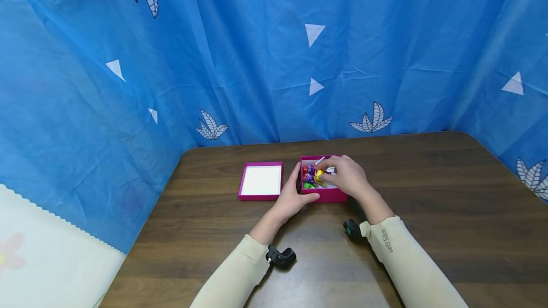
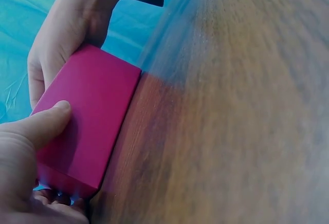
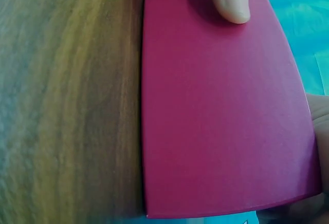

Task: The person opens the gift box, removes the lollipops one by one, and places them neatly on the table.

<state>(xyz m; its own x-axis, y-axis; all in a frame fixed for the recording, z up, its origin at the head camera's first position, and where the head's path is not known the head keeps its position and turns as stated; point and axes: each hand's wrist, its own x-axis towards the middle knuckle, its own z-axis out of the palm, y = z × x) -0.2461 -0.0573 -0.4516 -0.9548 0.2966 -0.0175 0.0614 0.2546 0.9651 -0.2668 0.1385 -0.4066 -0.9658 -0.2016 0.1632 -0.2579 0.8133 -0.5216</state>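
A magenta box [image 1: 329, 197] stands uncovered on the table, with several lollipops in bright wrappers along its left side. My left hand [image 1: 292, 199] grips the box's front left corner; in the left wrist view the thumb [image 2: 49, 124] presses its front wall and the fingers go round the side. Reaching in over the right side, my right hand [image 1: 350, 176] pinches a yellow-wrapped lollipop [image 1: 318, 174] between thumb and fingertips. A white stick [image 1: 319, 160] pokes up beside those fingers. From the right wrist, the box wall [image 3: 221, 116] hides the right fingertips.
To the left of the box lies its magenta lid [image 1: 259, 197], white inside facing up. The brown wooden table [image 1: 205, 222] extends on both sides. A blue patterned curtain [image 1: 265, 61] hangs behind the table and down its sides.
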